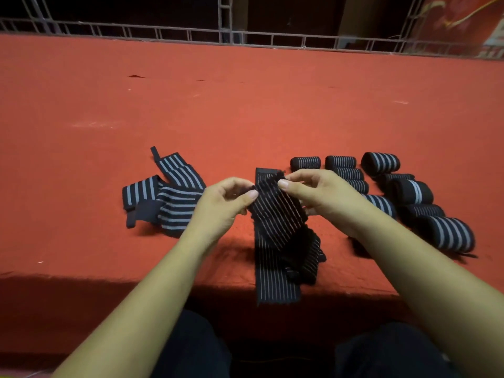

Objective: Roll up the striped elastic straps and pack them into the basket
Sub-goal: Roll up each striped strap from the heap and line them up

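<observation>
A red-covered desk (pixel 245 118) carries a striped elastic strap (pixel 275 214) at its near edge, tail hanging over the front. The left hand (pixel 223 205) and right hand (pixel 321 195) each pinch its lifted upper end, fingers (pixel 252 195) grasping opposite corners. Loose straps (pixel 169 197) lie left, rolled straps (pixel 409 192) right.

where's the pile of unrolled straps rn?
Head view: the unrolled straps lie left of centre on the red table, just left of the left hand, which pinches another strap with the right hand. Rolled straps sit to the right.
</observation>
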Demonstrator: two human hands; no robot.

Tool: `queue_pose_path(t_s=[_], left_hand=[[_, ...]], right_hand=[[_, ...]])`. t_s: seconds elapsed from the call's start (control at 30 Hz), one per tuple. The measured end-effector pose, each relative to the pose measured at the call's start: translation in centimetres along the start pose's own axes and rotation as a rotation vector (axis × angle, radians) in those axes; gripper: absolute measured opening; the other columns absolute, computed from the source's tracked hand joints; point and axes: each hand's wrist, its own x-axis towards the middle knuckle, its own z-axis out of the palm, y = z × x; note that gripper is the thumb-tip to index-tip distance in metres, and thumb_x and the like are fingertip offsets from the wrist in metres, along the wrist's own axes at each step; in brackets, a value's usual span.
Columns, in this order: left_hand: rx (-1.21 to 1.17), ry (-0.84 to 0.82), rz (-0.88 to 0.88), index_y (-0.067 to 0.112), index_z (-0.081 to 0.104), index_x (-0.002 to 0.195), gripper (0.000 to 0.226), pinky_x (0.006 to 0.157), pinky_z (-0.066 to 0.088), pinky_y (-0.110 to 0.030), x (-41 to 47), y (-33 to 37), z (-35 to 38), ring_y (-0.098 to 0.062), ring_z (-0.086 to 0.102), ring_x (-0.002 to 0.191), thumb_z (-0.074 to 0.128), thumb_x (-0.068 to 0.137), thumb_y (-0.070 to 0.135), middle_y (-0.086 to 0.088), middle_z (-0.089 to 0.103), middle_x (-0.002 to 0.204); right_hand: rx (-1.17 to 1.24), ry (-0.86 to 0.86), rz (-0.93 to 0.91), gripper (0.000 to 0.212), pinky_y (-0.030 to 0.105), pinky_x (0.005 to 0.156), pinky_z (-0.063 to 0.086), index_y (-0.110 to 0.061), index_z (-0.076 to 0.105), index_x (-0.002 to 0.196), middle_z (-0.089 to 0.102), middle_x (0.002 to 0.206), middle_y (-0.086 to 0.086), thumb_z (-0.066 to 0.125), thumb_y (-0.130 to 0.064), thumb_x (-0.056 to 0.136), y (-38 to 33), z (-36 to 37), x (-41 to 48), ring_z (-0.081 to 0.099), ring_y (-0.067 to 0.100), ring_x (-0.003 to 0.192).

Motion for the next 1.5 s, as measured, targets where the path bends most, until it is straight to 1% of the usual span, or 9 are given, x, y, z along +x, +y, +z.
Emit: queue_pose_path(t_s=[0.2, 0.3, 0.37, 0.63, 0.87, 1.07, 1.3, 1.4, 1.5], left_hand=[[-0.066, -0.040, 0.037, 0.007, 0.070, 0.096, 0.006, 0.073, 0.049, -0.029, -0.1, 0.7, 1.0, -0.014, 0.059, 0.077, 0.070, 0.090, 0.007, 0.000, 0.068, 0.081], [-0.297, -0.151, -0.088, 0.013, 0.068, 0.107, 0.022, 0.087, 0.054, -0.028, -0.4, 0.6, 1.9, -0.016, 0.068, 0.097, 0.072, 0.086, 0.017, 0.001, 0.073, 0.100], [-0.115, -0.279, -0.146, 0.010, 0.070, 0.113, 0.031, 0.097, 0.055, -0.033, -0.8, 0.2, 2.7, -0.020, 0.070, 0.106, 0.072, 0.084, 0.021, -0.004, 0.075, 0.111], [-0.419, -0.396, -0.180, 0.008, 0.053, 0.126, 0.048, 0.087, 0.055, -0.027, -2.2, 0.3, 4.2, -0.017, 0.065, 0.104, 0.060, 0.079, 0.000, -0.005, 0.069, 0.111], [-0.464, -0.389, -0.265, 0.019, 0.049, 0.128, 0.057, 0.076, 0.057, -0.028, -2.6, -0.7, 3.0, -0.018, 0.067, 0.096, 0.063, 0.078, -0.002, -0.006, 0.068, 0.110], [-0.299, -0.362, -0.388, 0.013, 0.049, 0.127, 0.052, 0.075, 0.058, -0.031, -2.8, -3.0, 2.8, -0.022, 0.070, 0.090, 0.067, 0.079, 0.003, -0.014, 0.068, 0.111], [0.248, -0.339, -0.374, 0.015, 0.059, 0.113, 0.026, 0.096, 0.054, -0.049, -3.0, -5.6, 2.9, -0.023, 0.071, 0.100, 0.061, 0.087, 0.016, -0.007, 0.073, 0.108], [0.426, -0.353, -0.369, 0.006, 0.061, 0.101, 0.028, 0.082, 0.056, -0.054, -3.2, -5.9, 3.1, -0.033, 0.072, 0.085, 0.057, 0.080, 0.024, -0.014, 0.074, 0.092], [0.565, -0.422, -0.327, -0.003, 0.059, 0.088, 0.020, 0.061, 0.055, -0.041, -3.5, -6.0, 3.1, -0.023, 0.060, 0.061, 0.064, 0.089, 0.016, -0.008, 0.057, 0.071]], right_hand=[[-0.177, -0.039, -0.136, 0.011, 0.023, 0.063, 0.045, -0.012, 0.074, 0.088, 0.068, 0.069, -0.004, 0.072, -0.022, 0.091, -1.3, -1.2, 0.3, 0.058, 0.005, 0.063], [-0.050, -0.082, -0.082, 0.010, 0.023, 0.049, 0.025, -0.006, 0.072, 0.090, 0.054, 0.056, -0.008, 0.070, -0.016, 0.092, -2.5, -1.7, 0.5, 0.040, 0.006, 0.047], [0.126, -0.090, -0.014, 0.010, 0.027, 0.049, 0.015, -0.004, 0.069, 0.094, 0.051, 0.057, -0.004, 0.068, -0.014, 0.092, -3.1, -2.2, 1.1, 0.032, 0.009, 0.046], [0.331, 0.278, 0.289, 0.018, 0.019, 0.037, 0.043, -0.012, 0.063, 0.101, 0.062, 0.072, 0.007, 0.075, -0.014, 0.088, -0.5, -4.9, 4.5, 0.053, 0.009, 0.041], [0.444, 0.511, 0.099, 0.007, 0.028, 0.057, 0.061, -0.007, 0.056, 0.099, 0.064, 0.094, 0.014, 0.062, -0.011, 0.098, -0.1, -5.0, 5.8, 0.069, 0.023, 0.064], [0.297, 0.556, -0.110, 0.014, 0.039, 0.083, 0.059, -0.016, 0.064, 0.084, 0.068, 0.083, 0.006, 0.062, -0.011, 0.097, 0.2, -5.0, 6.8, 0.068, 0.021, 0.082], [0.210, 0.515, -0.201, 0.016, 0.043, 0.075, 0.055, -0.023, 0.066, 0.083, 0.066, 0.091, 0.010, 0.063, -0.015, 0.096, 0.2, -4.0, 7.4, 0.061, 0.021, 0.083], [0.201, 0.504, -0.218, 0.018, 0.030, 0.064, 0.050, -0.023, 0.064, 0.082, 0.064, 0.082, 0.002, 0.062, -0.013, 0.097, 0.3, -3.5, 7.4, 0.058, 0.013, 0.074], [0.174, 0.497, -0.205, 0.018, 0.035, 0.066, 0.050, -0.024, 0.065, 0.080, 0.063, 0.079, -0.002, 0.063, -0.016, 0.096, 0.9, -3.0, 7.7, 0.057, 0.012, 0.072]])
